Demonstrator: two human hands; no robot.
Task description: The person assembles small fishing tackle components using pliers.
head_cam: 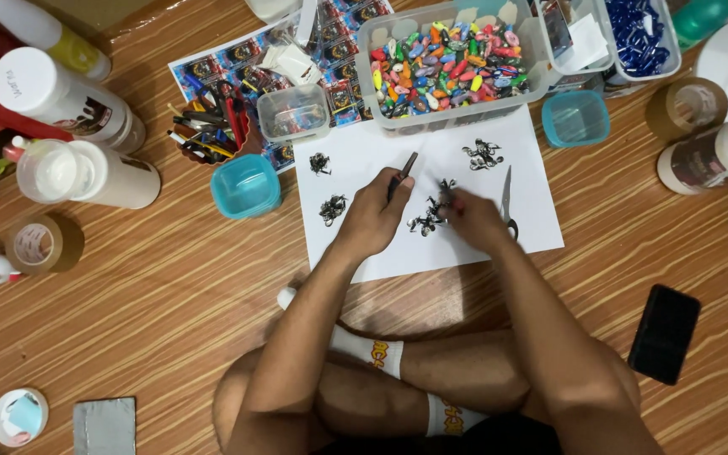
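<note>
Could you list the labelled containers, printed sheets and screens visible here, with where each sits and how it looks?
White labelled bottles: upper left, lying on their sides.
Printed sheet: top centre, under the tubs, blue with rows of small pictures.
Phone: lower right on the floor, flat black rectangle, screen dark.
White labelled bottle: right edge, on its side.

The floor (153,295) is smooth wood with stripes. The paper sheet (431,160) is white and matt. The big box (452,63) is clear plastic. The scissors (507,198) are shiny metal. The phone (664,333) is black and glossy.
</note>
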